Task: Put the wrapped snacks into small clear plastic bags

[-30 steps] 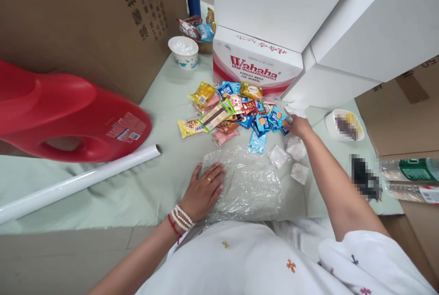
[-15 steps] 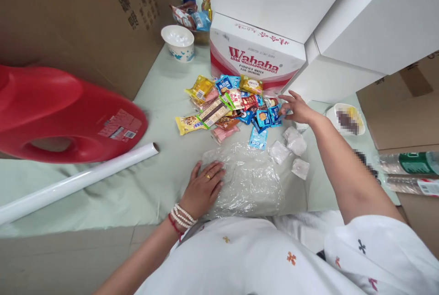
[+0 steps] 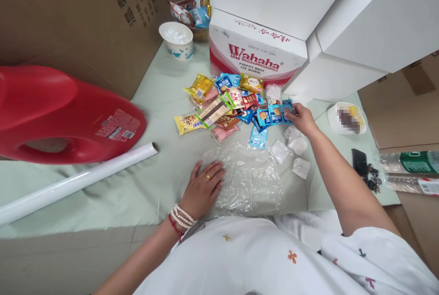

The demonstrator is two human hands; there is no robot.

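Left hand (image 3: 205, 186) spread flat, seemingly to steady a crinkled clear plastic sheet (image 3: 254, 183), the right hand (image 3: 304, 120) pinches a small, blue, rectangular plastic packet (image 3: 286, 107) at the sheet's one o'clock.

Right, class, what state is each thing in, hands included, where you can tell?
Left hand, flat on clear plastic
Right hand, pinching a blue packet
Clear plastic, spread and wrinkled
Other snack packets, heaped
Paper cup, upright and open
White tub, open
White roll, lying down
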